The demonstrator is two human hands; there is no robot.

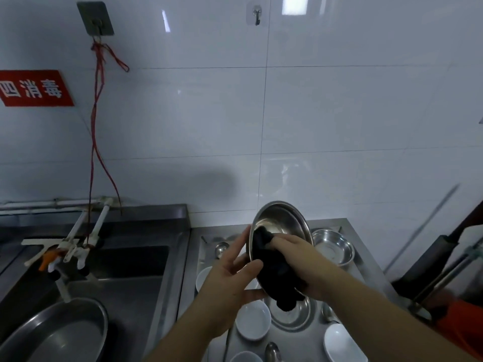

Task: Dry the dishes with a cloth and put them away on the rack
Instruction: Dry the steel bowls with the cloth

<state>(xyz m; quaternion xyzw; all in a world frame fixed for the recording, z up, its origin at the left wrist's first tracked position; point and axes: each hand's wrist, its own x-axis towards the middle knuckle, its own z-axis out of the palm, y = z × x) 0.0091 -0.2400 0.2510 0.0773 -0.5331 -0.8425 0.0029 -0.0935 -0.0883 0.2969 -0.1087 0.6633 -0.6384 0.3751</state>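
A steel bowl [283,223] is tilted up on edge above the counter, its hollow facing me. My left hand [230,286] grips its left rim, thumb over the edge. My right hand [300,262] holds a black cloth [274,267] bunched inside the bowl, pressed against its inner wall; a tail of cloth hangs below the rim. Under the hands, on the steel tray [366,273], lie white bowls [253,320], a second white bowl [339,343], a steel bowl [333,246], a steel dish [295,314], a small steel cup [221,249] and spoons [271,351].
A sink [125,283] with a tap [62,259] lies to the left, a large steel basin [52,333] in it. The white tiled wall [313,126] stands close behind. A dark handle and metal frame [428,267] rise at the right edge.
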